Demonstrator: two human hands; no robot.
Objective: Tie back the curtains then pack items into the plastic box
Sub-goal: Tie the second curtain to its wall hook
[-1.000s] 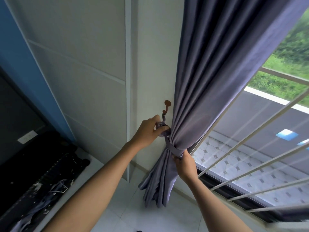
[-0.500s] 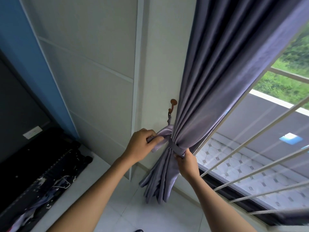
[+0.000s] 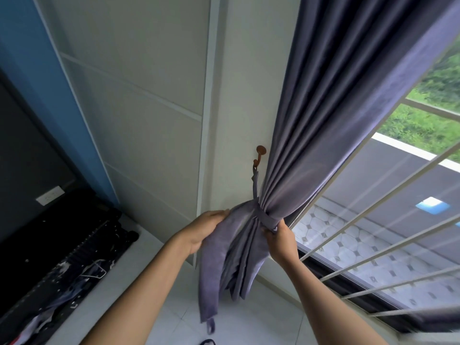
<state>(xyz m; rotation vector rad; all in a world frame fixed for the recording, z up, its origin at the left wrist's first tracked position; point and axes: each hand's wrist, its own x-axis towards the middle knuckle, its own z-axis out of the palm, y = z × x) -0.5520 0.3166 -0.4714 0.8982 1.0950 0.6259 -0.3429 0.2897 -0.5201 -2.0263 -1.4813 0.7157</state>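
The purple-grey curtain (image 3: 323, 120) hangs beside the window and is gathered at its waist by a matching tieback band (image 3: 265, 218). One end of the band runs up to a brown wall hook (image 3: 260, 154). My left hand (image 3: 204, 230) holds the band's wide loose end (image 3: 211, 270), which hangs down long and ends in a small loop (image 3: 210, 325). My right hand (image 3: 280, 241) grips the band and the bunched curtain just below the gather. The plastic box is not in view.
White window grille bars (image 3: 373, 247) slant across the right side behind the curtain. An open black suitcase (image 3: 62, 245) with clothes and a hanger lies on the floor at left. The white panelled wall (image 3: 149, 108) is straight ahead, with pale floor tiles (image 3: 174, 319) below.
My left hand has dropped from the hook, and the band's loose end now hangs long from it. My right hand stays at the gather.
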